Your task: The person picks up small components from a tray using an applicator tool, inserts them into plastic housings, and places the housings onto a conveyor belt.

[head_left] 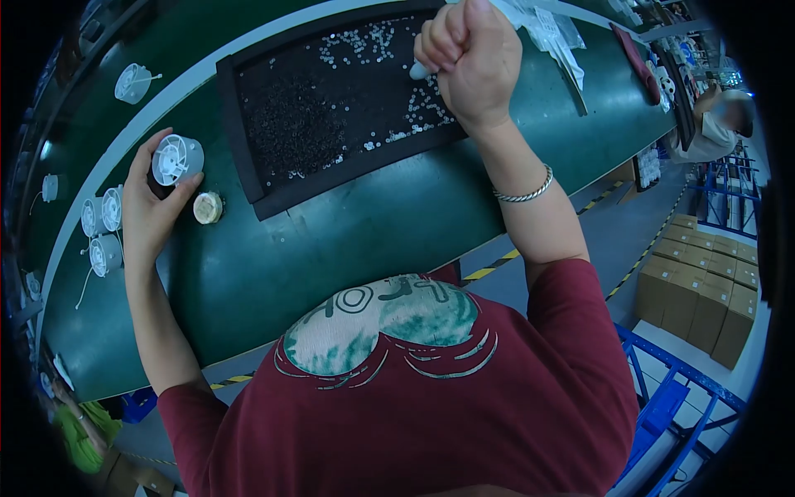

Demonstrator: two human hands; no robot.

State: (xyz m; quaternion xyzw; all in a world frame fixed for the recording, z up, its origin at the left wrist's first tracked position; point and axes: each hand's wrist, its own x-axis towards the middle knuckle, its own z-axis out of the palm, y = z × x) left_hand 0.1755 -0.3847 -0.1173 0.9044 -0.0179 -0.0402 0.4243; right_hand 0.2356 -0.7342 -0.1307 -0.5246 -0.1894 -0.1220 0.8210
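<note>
My left hand point(157, 195) is closed around a white, round plastic housing point(178, 160) with spokes like a small fan, held at the left of the green workbench. Just right of that hand lies a small round cream-coloured piece point(208, 208). Over the far right part of a black tray point(364, 166), my right hand point(476, 62) is raised in a fist. A pale rounded tip point(420, 71) pokes out below its fingers; what it belongs to is hidden. Beneath, the tray holds a heap of small black parts point(294, 128) and scattered small shiny pieces point(360, 41).
Several similar white housings point(105, 254) with wires stand left of my left arm. Another housing point(132, 84) sits beyond the pale strip. Clear plastic bags point(551, 33) lie at the far right. Stacked cartons point(700, 286) and a person point(716, 124) are off to the right.
</note>
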